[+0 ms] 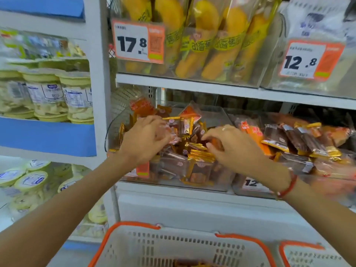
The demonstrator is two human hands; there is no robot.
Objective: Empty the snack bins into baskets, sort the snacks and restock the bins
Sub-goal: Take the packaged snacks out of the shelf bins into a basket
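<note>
head view: both hands reach into the clear snack bin (pixel 202 182) on the middle shelf. the left hand (pixel 143 139) curls its fingers around a few gold-edged snack packets (pixel 185 126) at the bin's left side. the right hand (pixel 231 146) pinches an orange packet (pixel 215 144) near the bin's middle. below the bin sits a white basket (pixel 173 245) with an orange rim, some packets in its bottom. right of the bin, a second bin (pixel 250 186) holds darker packets.
</note>
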